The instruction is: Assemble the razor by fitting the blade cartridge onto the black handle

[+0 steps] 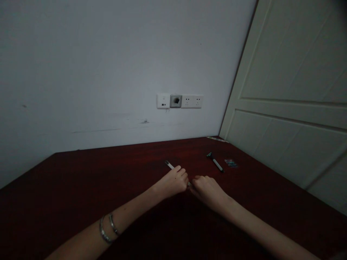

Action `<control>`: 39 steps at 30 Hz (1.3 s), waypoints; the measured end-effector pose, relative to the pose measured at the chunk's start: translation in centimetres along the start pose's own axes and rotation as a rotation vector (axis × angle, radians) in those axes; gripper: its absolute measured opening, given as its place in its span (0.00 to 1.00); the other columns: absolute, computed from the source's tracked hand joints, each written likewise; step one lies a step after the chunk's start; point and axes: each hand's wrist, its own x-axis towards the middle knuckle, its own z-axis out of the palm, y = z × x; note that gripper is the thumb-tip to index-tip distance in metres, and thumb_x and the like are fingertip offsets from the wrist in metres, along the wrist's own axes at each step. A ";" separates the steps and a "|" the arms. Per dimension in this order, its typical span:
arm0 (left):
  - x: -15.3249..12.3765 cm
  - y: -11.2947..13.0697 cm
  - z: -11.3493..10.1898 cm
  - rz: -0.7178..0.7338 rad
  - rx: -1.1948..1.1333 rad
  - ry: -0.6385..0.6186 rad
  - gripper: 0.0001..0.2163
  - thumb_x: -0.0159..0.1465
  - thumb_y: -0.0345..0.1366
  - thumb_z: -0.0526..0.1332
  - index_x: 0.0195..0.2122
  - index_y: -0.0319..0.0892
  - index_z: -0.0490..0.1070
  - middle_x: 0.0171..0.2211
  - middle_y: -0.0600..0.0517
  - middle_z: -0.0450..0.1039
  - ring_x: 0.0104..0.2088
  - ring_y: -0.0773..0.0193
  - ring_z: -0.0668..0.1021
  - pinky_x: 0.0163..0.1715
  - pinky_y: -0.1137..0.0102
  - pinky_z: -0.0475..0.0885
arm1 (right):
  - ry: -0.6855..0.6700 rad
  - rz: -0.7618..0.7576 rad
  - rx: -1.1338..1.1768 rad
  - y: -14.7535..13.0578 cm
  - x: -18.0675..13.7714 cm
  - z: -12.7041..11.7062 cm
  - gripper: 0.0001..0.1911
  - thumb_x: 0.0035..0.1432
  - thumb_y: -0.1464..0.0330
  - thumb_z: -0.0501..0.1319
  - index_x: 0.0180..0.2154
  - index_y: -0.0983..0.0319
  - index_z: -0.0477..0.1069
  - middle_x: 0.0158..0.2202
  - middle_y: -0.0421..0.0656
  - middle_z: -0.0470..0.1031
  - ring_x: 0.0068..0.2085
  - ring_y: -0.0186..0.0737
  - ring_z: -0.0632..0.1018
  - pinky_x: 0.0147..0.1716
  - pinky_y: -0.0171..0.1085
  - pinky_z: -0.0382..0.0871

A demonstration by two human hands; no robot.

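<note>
My left hand [177, 180] is closed around a slim white stick-like thing [170, 165], whose dark-tipped end sticks out past the fingers toward the back left. Most of it is hidden in the grip, so I cannot tell its kind. My right hand [207, 189] is closed just to the right, knuckles close to the left hand. A short pale piece shows in the narrow gap between the hands, apparently the same thing. Beyond the right hand lies a razor [217, 165] with a grey and black handle, its head pointing to the back left.
A small clear packet [231, 163] with coloured bits lies right of the razor. At the back corner of the dark red table [108, 169] rests a thin patterned strip [217, 139]. Wall sockets [192, 101] sit above the back edge; a pale panelled door [287, 119] borders the right side.
</note>
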 end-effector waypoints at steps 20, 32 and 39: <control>-0.3 -3.7 1.3 -0.343 -0.121 -0.026 0.10 0.64 0.35 0.51 0.43 0.37 0.66 0.40 0.44 0.69 0.42 0.57 0.68 0.42 0.64 0.58 | 0.129 0.403 0.137 14.7 -1.6 3.6 0.16 0.57 0.65 0.51 0.23 0.64 0.70 0.24 0.48 0.73 0.26 0.39 0.74 0.24 0.33 0.56; -1.8 -5.1 2.5 -0.488 -0.164 -0.053 0.10 0.63 0.36 0.51 0.39 0.38 0.69 0.37 0.46 0.69 0.41 0.58 0.69 0.41 0.65 0.59 | 0.024 0.446 0.153 18.3 -1.3 6.5 0.15 0.58 0.65 0.51 0.27 0.65 0.70 0.26 0.49 0.72 0.27 0.40 0.74 0.23 0.33 0.57; -2.2 -5.2 2.8 -0.522 -0.177 -0.042 0.12 0.64 0.37 0.49 0.41 0.37 0.68 0.37 0.45 0.70 0.41 0.58 0.70 0.42 0.65 0.61 | -0.088 0.437 0.093 19.0 -0.6 6.6 0.14 0.58 0.65 0.51 0.35 0.66 0.71 0.34 0.54 0.73 0.35 0.47 0.77 0.31 0.37 0.64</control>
